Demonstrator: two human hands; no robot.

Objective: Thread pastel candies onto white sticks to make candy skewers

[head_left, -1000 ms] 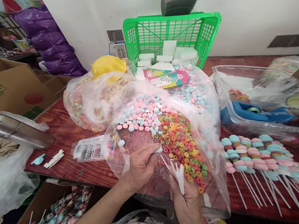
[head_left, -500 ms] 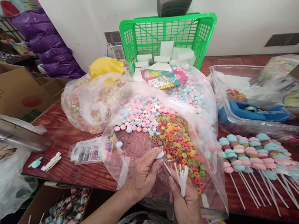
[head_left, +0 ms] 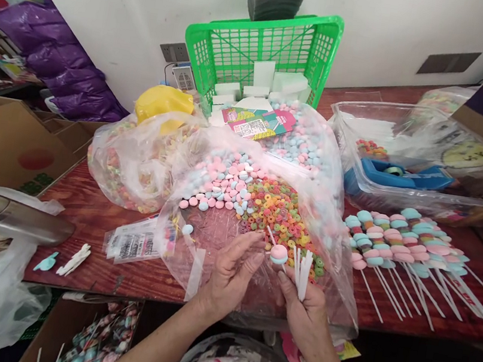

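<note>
My right hand (head_left: pixel 306 309) is closed around a bunch of white lollipop sticks (head_left: pixel 302 275). One of these sticks points up and left, and a pink and blue marshmallow candy (head_left: pixel 278 255) is threaded on it, with the stick's tip showing above. Just left of that candy, my left hand (head_left: pixel 233 267) is open, its fingers stretched out and thumb apart, holding nothing visible. Beyond both hands lie colourful gummy rings (head_left: pixel 279 214) and loose pink and blue candies (head_left: pixel 222 187) on a clear plastic bag (head_left: pixel 207 230).
Finished candy skewers (head_left: pixel 399 244) lie in rows at right, below a clear plastic bin (head_left: pixel 429 200) with a blue tape dispenser (head_left: pixel 405 175). A green basket (head_left: pixel 263 36) stands at the wall. A steel flask (head_left: pixel 9 216) lies at left, above a box of wrapped candy skewers (head_left: pixel 95 340).
My left hand has opened and let go of the candy, which now sits on a stick held in my right hand. The whole view has shifted slightly.
</note>
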